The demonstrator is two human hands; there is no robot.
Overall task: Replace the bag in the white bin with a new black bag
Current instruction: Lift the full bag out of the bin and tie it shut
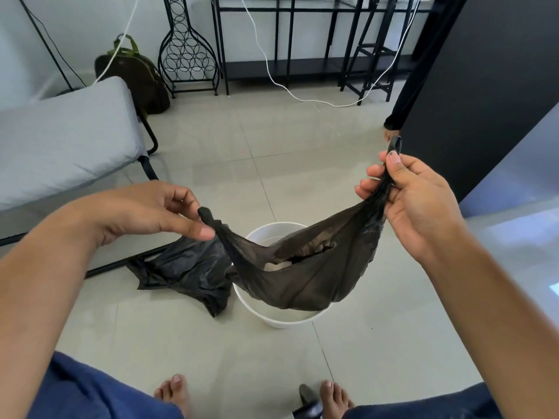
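Note:
A thin black bag (302,279) hangs stretched between my two hands, sagging over the white bin (281,319) on the floor. Its mouth gapes a little and something pale shows inside. My left hand (151,213) pinches the bag's left handle between thumb and fingers. My right hand (414,195) grips the right handle, raised higher, with the handle's end poking up past my thumb. A second black bag (187,270) lies crumpled on the tiles just left of the bin, touching its side.
A grey cushioned seat on a black frame (63,140) stands at the left. A dark backpack (136,77), a wire rack (187,49) and black shelving (302,40) line the back wall, with a white cable (317,101) across the floor. A dark panel (472,86) rises at right. My bare feet (175,394) stand below.

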